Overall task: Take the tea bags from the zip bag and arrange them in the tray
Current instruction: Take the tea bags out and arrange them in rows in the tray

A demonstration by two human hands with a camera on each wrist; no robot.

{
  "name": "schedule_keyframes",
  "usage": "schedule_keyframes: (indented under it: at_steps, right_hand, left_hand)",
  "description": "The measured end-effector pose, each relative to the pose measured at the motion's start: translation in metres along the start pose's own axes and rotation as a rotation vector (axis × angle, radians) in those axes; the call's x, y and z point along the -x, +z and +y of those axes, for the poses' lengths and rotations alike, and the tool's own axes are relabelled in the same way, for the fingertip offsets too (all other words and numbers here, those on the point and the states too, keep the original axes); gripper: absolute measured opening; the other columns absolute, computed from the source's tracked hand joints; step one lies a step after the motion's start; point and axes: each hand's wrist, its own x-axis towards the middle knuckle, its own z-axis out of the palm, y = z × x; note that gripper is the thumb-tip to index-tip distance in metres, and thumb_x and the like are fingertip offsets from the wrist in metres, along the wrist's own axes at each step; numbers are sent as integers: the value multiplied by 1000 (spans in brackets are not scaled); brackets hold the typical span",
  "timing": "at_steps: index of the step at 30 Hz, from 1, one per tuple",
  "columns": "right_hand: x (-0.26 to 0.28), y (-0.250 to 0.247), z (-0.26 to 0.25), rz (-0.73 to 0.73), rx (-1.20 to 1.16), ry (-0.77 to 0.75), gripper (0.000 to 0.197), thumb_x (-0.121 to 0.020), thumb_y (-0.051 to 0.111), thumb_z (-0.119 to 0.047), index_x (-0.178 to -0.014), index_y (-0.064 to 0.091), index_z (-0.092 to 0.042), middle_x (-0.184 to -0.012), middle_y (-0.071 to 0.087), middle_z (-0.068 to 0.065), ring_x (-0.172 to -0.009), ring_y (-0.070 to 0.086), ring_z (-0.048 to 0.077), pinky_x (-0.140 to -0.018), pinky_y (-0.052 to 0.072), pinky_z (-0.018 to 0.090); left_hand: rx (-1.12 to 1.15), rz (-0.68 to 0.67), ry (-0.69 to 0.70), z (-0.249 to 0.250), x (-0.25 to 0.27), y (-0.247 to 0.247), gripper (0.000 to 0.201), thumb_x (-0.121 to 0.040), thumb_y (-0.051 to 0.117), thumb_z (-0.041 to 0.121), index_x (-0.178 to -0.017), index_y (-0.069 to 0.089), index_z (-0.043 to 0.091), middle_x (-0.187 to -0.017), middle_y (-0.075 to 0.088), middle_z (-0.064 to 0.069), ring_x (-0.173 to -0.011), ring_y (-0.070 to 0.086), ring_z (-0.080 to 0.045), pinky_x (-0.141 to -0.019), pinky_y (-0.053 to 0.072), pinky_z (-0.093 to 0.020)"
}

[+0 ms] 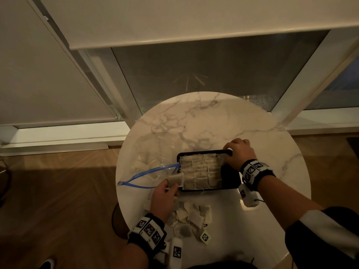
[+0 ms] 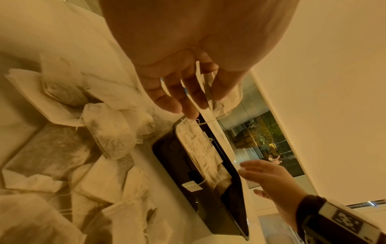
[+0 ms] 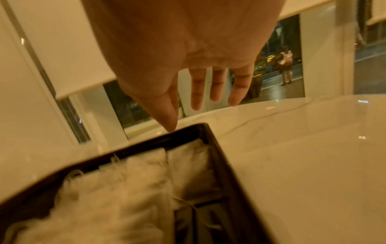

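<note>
A black tray sits mid-table, its rows filled with several pale tea bags. My left hand pinches one tea bag at the tray's near left corner; the left wrist view shows that bag held between thumb and fingers over the tray. My right hand is at the tray's far right corner, fingers straight, thumb tip touching the rim. The clear zip bag with its blue zip lies open left of the tray. A pile of loose tea bags lies near the front edge.
The round marble table stands against a dark window with white blinds. Wooden floor lies on both sides. A tea bag with a green label sits at the pile's near edge. Bare marble extends behind and right of the tray.
</note>
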Motion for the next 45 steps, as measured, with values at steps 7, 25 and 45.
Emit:
schedule_keyframes:
  at_steps: [7,25,45]
  right_hand:
    - [63,0,-49,-100,-708,32,19,-87,69,-32,-103,71,-22,-97,69,-3,-88,65,12,-73,54,25]
    - [79,-1,-35,41,-757,242,6,-89,68,-17,-92,73,-14,-83,72,4,-75,66,17,-73,55,35]
    - [10,-9,-16,-296,324,11,34,-92,55,-43,-120,62,-25,-116,52,5,-118,44,27,-89,49,41]
  left_hand:
    - [13,-106,71,24,2,13,10,-97,62,17,-102,70,19,-80,68,2,-72,62,-9,-60,49,-18]
    - [-431,-192,259,24,-15,14,11,-91,68,22,-101,69,27,-95,65,11,-86,61,-6,-72,48,-12]
    - [-762,-172,329,-21,-32,0,19,-97,57,28,-113,66,21,-114,59,6,-89,49,-1,-81,39,-15]
